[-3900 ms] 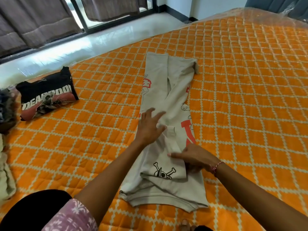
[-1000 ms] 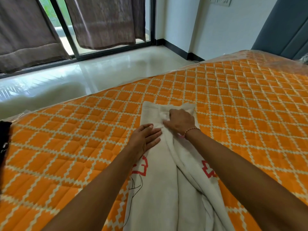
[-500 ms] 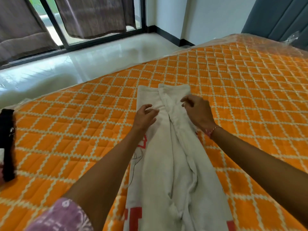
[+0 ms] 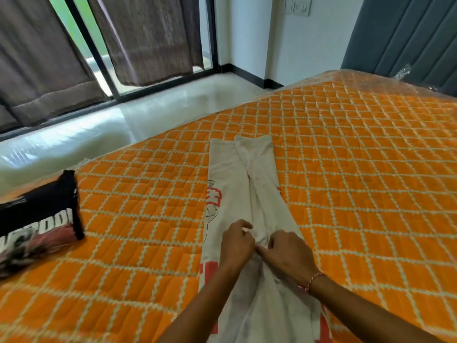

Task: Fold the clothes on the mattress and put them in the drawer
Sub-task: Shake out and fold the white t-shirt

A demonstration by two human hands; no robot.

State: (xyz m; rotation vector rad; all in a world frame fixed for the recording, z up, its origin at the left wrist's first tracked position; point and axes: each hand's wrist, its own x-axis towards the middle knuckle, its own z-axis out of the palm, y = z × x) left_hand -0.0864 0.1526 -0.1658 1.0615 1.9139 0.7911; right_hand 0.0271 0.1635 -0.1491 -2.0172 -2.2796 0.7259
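A beige T-shirt (image 4: 247, 184) with red print lies folded into a long narrow strip on the orange quilted mattress (image 4: 358, 169), running away from me. My left hand (image 4: 236, 243) and my right hand (image 4: 288, 254) sit side by side at the strip's middle. Both have curled fingers that pinch the overlapping fabric along the centre fold. A red thread bracelet circles my right wrist. The strip's near end is hidden under my forearms.
A folded black T-shirt (image 4: 37, 219) with white lettering lies at the mattress's left edge. Beyond the mattress are a shiny pale floor (image 4: 103, 129), brown curtains over a glass door, and a grey padded headboard (image 4: 408, 38) at the far right.
Both hands have slid from the strip's far end back toward me to its middle. The view has tilted, bringing the black T-shirt further into sight on the left.
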